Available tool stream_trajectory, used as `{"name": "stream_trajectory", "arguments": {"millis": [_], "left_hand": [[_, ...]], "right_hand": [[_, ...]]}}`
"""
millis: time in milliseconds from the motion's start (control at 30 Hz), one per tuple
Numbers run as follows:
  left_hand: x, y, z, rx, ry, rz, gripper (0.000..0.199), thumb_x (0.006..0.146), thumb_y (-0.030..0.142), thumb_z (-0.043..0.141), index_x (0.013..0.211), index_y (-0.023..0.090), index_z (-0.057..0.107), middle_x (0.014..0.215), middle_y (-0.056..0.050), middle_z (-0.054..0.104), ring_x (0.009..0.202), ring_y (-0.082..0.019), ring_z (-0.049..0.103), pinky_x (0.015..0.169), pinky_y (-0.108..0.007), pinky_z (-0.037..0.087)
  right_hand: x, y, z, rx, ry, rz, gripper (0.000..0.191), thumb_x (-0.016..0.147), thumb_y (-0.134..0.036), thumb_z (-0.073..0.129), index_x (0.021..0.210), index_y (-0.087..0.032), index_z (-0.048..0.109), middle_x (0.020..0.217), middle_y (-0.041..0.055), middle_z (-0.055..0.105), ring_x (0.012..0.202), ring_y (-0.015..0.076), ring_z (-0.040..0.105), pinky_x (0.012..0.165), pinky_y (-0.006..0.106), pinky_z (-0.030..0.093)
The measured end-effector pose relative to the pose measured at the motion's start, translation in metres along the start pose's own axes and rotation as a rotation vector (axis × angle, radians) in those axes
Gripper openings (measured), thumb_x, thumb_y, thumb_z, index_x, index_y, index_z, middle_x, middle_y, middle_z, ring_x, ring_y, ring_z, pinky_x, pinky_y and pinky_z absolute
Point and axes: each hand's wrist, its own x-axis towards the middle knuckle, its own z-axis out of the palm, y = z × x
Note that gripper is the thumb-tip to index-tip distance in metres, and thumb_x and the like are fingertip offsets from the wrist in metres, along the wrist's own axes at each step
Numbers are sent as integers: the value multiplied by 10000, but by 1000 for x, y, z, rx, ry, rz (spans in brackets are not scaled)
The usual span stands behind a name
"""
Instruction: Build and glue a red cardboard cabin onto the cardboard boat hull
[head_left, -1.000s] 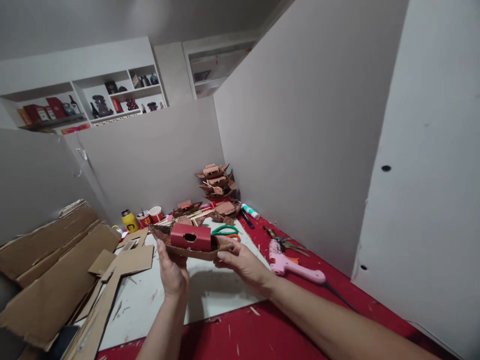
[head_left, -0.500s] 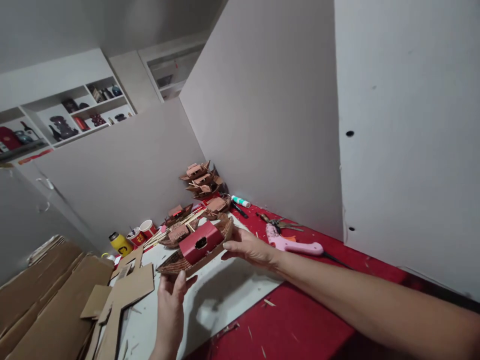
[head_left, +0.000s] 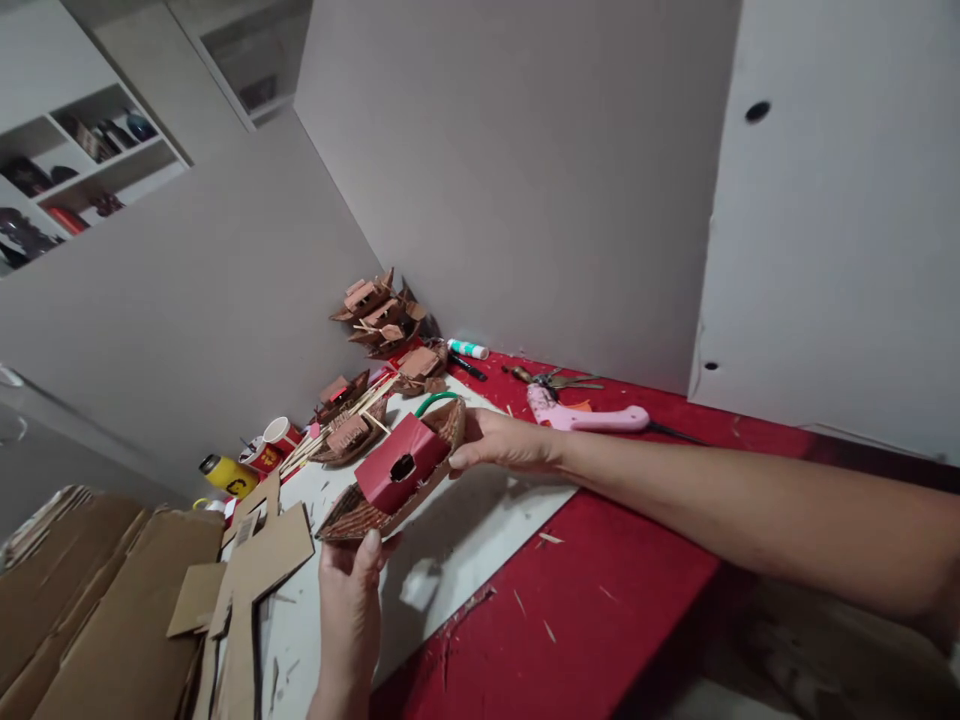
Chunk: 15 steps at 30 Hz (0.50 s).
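Note:
A model boat [head_left: 358,515] with a brown ribbed hull is held tilted above the white board [head_left: 480,535]. Its red curved canopy [head_left: 397,465] has a dark ragged hole in the side. My left hand [head_left: 356,585] grips the near, pointed end, thumb on the hull's edge. At the far end, my right hand [head_left: 495,440] is closed around the hull, with its fingertips partly hidden behind it. A green curved thing [head_left: 436,400] shows just behind that end. Nearest to my right hand on the table is a pink glue gun [head_left: 589,415].
Several finished model boats [head_left: 375,310] are stacked in the far corner, with others on the board beside thin sticks [head_left: 307,455]. Cardboard pieces [head_left: 262,565] and a yellow bottle [head_left: 227,475] lie left. Grey panels [head_left: 525,200] enclose the red table [head_left: 547,620].
My view has shifted to the right and tilted. The boat stays in both hands, turned slightly, and the green curved thing now shows behind it.

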Motion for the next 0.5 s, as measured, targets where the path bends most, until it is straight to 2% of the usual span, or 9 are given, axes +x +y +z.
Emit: {"name": "stream_trajectory", "arguments": {"millis": [167,267,367,500], "left_hand": [[1,0,-3,-40,-21,-44,631,662,310,825,1245,261,589,1196,-86,679,1130,-284,625,855,-383,554],[3,-1,-4,-53,-26,-60,641,641,285,837,1235,265,597,1185,-78,684,1083,-267,644,839,-369,557],[3,0,-4,-51,-37,-56,620,649,256,830,1226,282,602,1173,-60,688,1031,-243,660,826,-360,559],[3,0,-8,1,-46,-28,606,668,232,818,1227,296,591,1220,-47,662,1072,-222,631,871,-349,535]], "right_hand": [[0,1,-1,-24,-4,17,498,693,-251,788,1157,-184,619,1008,51,693,902,177,636,709,269,525],[0,-2,-2,-63,-36,14,463,680,-276,796,1102,-165,641,982,44,699,925,187,636,828,339,516],[2,-6,-5,-103,-84,-3,458,668,-279,802,1086,-166,651,1024,48,702,1006,206,628,974,410,447],[4,-4,-10,-119,-80,30,501,673,-267,798,1139,-188,632,1086,56,689,1096,219,597,1005,412,423]]}}
